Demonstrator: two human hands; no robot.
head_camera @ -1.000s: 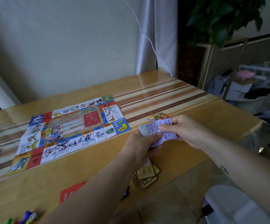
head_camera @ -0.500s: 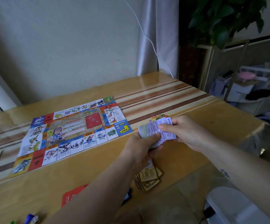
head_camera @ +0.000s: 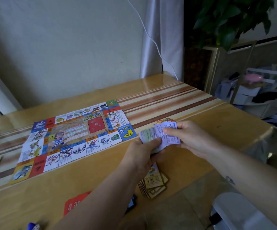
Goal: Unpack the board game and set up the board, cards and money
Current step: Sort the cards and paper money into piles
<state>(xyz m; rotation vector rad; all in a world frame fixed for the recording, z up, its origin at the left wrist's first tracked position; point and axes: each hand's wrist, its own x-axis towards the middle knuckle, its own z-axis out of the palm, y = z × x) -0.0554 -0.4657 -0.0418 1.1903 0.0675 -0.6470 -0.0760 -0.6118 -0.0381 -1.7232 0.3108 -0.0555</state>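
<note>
While the board [head_camera: 78, 138] lies flat, left hand [head_camera: 142, 155], right hand [head_camera: 194, 138]: pinching grip on money [head_camera: 157, 131].

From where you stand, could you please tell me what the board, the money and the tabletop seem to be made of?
Board: probably thin printed paper, slightly glossy; fold creases show. Money: thin matte paper, lilac; the notes fan out and curl. Tabletop: striped wood, seemingly under a clear glossy sheet; it shows reflections.

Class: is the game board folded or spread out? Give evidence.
Spread out: the game board lies flat on the table, ring of squares and centre showing.
</note>
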